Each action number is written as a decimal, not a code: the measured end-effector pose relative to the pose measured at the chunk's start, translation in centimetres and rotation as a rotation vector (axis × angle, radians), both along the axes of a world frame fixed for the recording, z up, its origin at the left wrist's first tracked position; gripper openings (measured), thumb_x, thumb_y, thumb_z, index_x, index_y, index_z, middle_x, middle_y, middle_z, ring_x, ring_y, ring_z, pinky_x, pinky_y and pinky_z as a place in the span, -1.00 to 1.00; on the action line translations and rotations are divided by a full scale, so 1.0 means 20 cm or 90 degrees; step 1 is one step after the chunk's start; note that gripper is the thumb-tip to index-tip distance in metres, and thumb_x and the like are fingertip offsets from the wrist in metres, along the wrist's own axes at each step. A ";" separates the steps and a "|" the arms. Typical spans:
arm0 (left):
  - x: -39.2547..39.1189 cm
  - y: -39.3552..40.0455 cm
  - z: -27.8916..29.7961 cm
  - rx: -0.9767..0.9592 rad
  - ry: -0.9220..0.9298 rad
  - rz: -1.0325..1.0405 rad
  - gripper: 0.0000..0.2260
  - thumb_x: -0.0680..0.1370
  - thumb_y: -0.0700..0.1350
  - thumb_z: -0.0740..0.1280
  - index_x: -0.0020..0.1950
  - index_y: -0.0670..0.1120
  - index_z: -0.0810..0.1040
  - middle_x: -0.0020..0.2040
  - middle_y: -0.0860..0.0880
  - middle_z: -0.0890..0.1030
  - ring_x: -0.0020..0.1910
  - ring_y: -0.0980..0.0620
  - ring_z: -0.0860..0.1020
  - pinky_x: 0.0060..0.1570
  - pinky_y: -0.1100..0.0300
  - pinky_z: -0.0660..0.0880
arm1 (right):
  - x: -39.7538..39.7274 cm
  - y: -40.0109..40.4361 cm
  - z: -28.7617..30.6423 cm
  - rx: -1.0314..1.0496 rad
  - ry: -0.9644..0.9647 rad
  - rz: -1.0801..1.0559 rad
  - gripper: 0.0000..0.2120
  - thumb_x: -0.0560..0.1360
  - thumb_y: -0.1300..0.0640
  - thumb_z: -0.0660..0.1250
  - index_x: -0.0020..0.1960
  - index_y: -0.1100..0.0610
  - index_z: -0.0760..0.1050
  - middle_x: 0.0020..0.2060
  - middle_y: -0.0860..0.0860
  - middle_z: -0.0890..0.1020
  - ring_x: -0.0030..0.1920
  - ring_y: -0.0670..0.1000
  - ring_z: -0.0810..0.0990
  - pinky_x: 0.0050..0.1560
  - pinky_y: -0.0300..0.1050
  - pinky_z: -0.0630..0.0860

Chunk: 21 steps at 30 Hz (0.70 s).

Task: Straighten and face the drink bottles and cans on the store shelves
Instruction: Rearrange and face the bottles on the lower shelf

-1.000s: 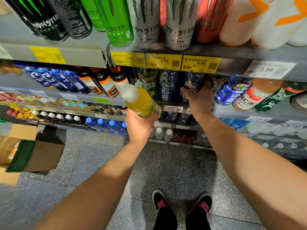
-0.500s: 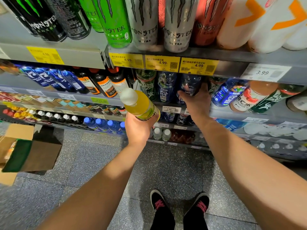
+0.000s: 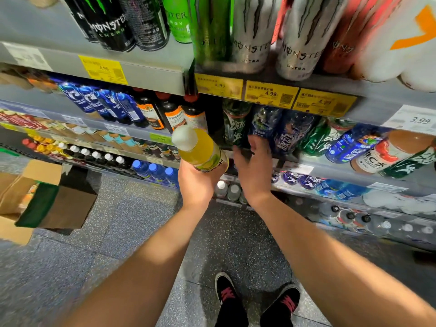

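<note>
Left hand [image 3: 197, 182] fingers clamped round yellow drink bottle [image 3: 200, 149], white cap up; right hand [image 3: 253, 168] fingers apart, blurred, just before dark blue bottles [image 3: 278, 128] on shelf [image 3: 330, 168].

The top shelf [image 3: 151, 67] carries tall cans [image 3: 254, 38] in black, green, silver and red, with white bottles [image 3: 389, 43] at its right end. Yellow price tags [image 3: 271, 94] line its front edge. The shelf below [image 3: 330, 171] holds dark blue bottles [image 3: 111, 105], brown bottles with orange labels [image 3: 169, 114], and green and blue bottles [image 3: 349, 147] tipped forward. The speckled grey floor [image 3: 132, 223] bears an open cardboard box [image 3: 47, 197] at the left.
</note>
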State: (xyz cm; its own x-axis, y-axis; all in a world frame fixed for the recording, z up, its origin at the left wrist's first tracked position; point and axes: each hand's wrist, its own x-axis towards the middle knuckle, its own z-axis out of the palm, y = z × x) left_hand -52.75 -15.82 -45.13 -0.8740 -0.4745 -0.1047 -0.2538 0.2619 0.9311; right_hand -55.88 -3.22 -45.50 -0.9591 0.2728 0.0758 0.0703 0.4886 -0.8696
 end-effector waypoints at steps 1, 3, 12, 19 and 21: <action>0.00 -0.03 -0.01 0.006 -0.003 0.006 -0.54 0.26 0.05 0.65 0.06 -0.07 0.62 -0.10 0.07 0.71 -0.11 0.08 0.68 -0.14 0.21 0.57 | -0.03 -0.07 0.01 -0.007 -0.021 0.006 -0.48 0.53 0.03 0.42 0.40 0.20 0.39 0.29 0.13 0.51 0.32 0.11 0.47 0.29 0.01 0.45; 0.00 -0.08 -0.01 0.012 0.002 0.014 -0.57 0.24 0.04 0.65 0.02 -0.03 0.64 -0.12 0.13 0.71 -0.12 0.15 0.67 -0.16 0.22 0.56 | -0.08 -0.18 0.00 -0.017 -0.045 -0.025 -0.28 0.51 -0.01 0.46 0.52 0.24 0.24 0.43 0.19 0.41 0.44 0.16 0.37 0.40 0.04 0.38; -0.01 -0.32 -0.05 0.005 0.001 -0.024 -0.45 0.25 0.07 0.66 0.14 -0.11 0.61 0.02 0.01 0.71 0.04 0.04 0.67 0.07 -0.04 0.60 | -0.26 -0.36 -0.11 -0.018 -0.103 -0.161 -0.16 0.53 -0.09 0.41 0.58 0.25 0.06 0.54 0.27 0.18 0.56 0.24 0.11 0.51 0.12 0.20; 0.00 -0.38 -0.06 0.007 0.036 -0.041 -0.54 0.29 0.03 0.66 0.06 -0.15 0.64 -0.05 0.01 0.73 -0.01 0.03 0.69 0.00 -0.06 0.60 | -0.36 -0.43 -0.07 -0.067 -0.096 -0.257 -0.23 0.43 -0.01 0.52 0.50 0.19 0.25 0.40 0.20 0.37 0.42 0.23 0.35 0.33 0.08 0.38; 0.01 -0.38 -0.06 0.003 0.032 -0.042 -0.55 0.28 0.03 0.66 0.05 -0.13 0.64 -0.05 0.03 0.73 -0.02 0.05 0.69 -0.01 -0.06 0.61 | -0.36 -0.42 -0.06 -0.085 -0.091 -0.250 -0.28 0.43 0.04 0.52 0.45 0.20 0.27 0.31 0.19 0.50 0.32 0.22 0.49 0.19 0.06 0.48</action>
